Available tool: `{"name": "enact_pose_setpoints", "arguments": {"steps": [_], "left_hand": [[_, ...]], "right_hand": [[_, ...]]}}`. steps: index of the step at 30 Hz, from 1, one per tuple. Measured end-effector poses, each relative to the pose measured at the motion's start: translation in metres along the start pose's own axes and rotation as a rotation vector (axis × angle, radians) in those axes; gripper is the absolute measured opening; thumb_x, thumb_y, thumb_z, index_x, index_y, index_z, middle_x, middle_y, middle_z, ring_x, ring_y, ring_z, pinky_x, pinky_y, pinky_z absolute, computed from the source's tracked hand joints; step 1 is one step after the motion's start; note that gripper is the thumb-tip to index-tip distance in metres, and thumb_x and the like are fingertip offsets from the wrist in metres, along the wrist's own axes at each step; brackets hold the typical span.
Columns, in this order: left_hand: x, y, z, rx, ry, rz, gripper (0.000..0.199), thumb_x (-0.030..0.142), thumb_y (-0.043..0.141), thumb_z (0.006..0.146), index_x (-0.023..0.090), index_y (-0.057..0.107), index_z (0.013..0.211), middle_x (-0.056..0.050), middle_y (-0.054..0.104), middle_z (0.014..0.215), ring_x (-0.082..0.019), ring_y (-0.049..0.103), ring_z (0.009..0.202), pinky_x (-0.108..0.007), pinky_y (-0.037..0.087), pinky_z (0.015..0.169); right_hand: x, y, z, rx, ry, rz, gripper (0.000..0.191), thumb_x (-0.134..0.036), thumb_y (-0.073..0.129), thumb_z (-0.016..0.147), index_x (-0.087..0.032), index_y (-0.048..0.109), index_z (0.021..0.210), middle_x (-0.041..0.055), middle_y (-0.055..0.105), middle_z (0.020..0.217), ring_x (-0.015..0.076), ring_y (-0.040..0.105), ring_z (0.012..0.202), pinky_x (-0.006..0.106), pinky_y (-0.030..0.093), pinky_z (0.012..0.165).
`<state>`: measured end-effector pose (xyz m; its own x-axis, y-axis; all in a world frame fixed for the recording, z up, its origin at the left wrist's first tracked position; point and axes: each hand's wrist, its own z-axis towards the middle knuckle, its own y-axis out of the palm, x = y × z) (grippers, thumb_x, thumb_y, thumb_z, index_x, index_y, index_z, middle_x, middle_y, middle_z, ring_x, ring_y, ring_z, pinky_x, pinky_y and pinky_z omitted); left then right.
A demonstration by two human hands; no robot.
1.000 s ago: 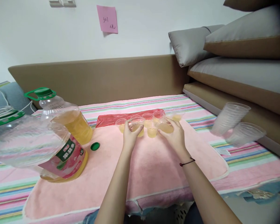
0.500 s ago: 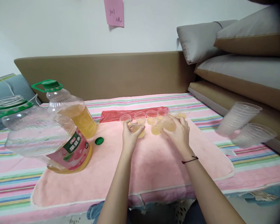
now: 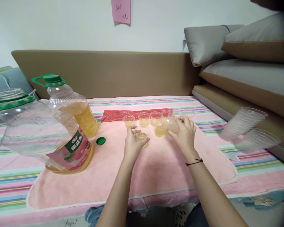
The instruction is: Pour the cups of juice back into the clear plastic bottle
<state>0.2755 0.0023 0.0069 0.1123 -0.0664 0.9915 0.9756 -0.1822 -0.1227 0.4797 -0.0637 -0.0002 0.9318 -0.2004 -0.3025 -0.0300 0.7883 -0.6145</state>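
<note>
With the pink cloth mat [image 3: 177, 176] taken as a clock dial, twelve at its far edge, the left hand [image 3: 133, 142] was near twelve o'clock. Its thumb and fingers were curved around a clear plastic cup of pale yellow liquid [image 3: 141, 136], pinching it by the sides. The right hand [image 3: 185, 130], a thin dark cord bracelet [image 3: 194, 162] on its wrist, was at about one o'clock, its thumb and fingers gripping a second clear plastic cup [image 3: 173, 125]. That one tilted toward a short transparent cup of yellow liquid [image 3: 159, 130] at its nine o'clock; the two overlapped in view, and whether they touched could not be told.

Beyond the hands, at twelve to one o'clock, a row of clear plastic cups [image 3: 144, 120] with yellow liquid stood in front of a flat red plastic bag [image 3: 113, 116]. A round green cap [image 3: 100, 141] lay at ten o'clock. Toward nine to ten stood a large clear bottle with a pink label [image 3: 72, 153], and behind it a large green-capped bottle of yellow liquid [image 3: 81, 116]. At two o'clock, nested clear cups [image 3: 242, 124] leaned on the striped tablecloth [image 3: 257, 170].
</note>
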Motion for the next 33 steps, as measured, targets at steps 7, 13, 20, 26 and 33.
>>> {"name": "enact_pose_setpoints", "arguments": {"steps": [7, 13, 20, 26, 33], "left_hand": [[-0.002, -0.003, -0.007, -0.069, 0.018, 0.123, 0.066, 0.014, 0.079, 0.057, 0.025, 0.045, 0.112, -0.005, 0.064, 0.106, -0.021, 0.065, 0.086, -0.035, 0.05, 0.077], [0.0, -0.005, -0.012, -0.072, 0.024, 0.145, 0.067, 0.012, 0.08, 0.054, 0.026, 0.046, 0.111, -0.005, 0.064, 0.105, -0.023, 0.065, 0.091, -0.036, 0.047, 0.08], [0.001, -0.01, -0.012, -0.059, 0.019, 0.14, 0.069, 0.012, 0.079, 0.055, 0.026, 0.044, 0.112, -0.006, 0.064, 0.107, -0.025, 0.065, 0.092, -0.038, 0.047, 0.083], [0.0, -0.012, -0.012, -0.044, 0.021, 0.138, 0.072, 0.012, 0.08, 0.056, 0.026, 0.042, 0.115, -0.006, 0.065, 0.107, -0.024, 0.065, 0.092, -0.037, 0.047, 0.083], [-0.002, -0.011, -0.012, -0.054, 0.02, 0.161, 0.075, 0.014, 0.08, 0.057, 0.026, 0.039, 0.119, -0.007, 0.064, 0.109, -0.026, 0.064, 0.098, -0.037, 0.046, 0.083]], "right_hand": [[-0.002, -0.002, 0.003, -0.056, -0.087, -0.088, 0.052, -0.018, 0.061, 0.074, -0.025, 0.063, 0.126, 0.0109, 0.058, 0.115, 0.0327, 0.05, 0.108, 0.049, 0.039, 0.093], [-0.005, -0.002, 0.003, -0.057, -0.137, -0.111, 0.057, -0.012, 0.057, 0.073, -0.028, 0.062, 0.127, 0.0102, 0.057, 0.118, 0.0336, 0.047, 0.111, 0.052, 0.037, 0.098], [-0.006, 0.001, 0.003, -0.023, -0.188, -0.137, 0.055, -0.009, 0.055, 0.077, -0.028, 0.062, 0.128, 0.0102, 0.059, 0.124, 0.0332, 0.046, 0.115, 0.057, 0.033, 0.105], [-0.01, 0.003, 0.003, -0.008, -0.2, -0.143, 0.05, -0.008, 0.05, 0.083, -0.033, 0.065, 0.123, 0.006, 0.062, 0.126, 0.0314, 0.046, 0.123, 0.062, 0.019, 0.115], [-0.009, 0.005, 0.002, -0.004, -0.21, -0.121, 0.049, -0.006, 0.048, 0.085, -0.034, 0.067, 0.121, 0.0045, 0.063, 0.129, 0.0322, 0.043, 0.13, 0.065, 0.012, 0.116]]}}
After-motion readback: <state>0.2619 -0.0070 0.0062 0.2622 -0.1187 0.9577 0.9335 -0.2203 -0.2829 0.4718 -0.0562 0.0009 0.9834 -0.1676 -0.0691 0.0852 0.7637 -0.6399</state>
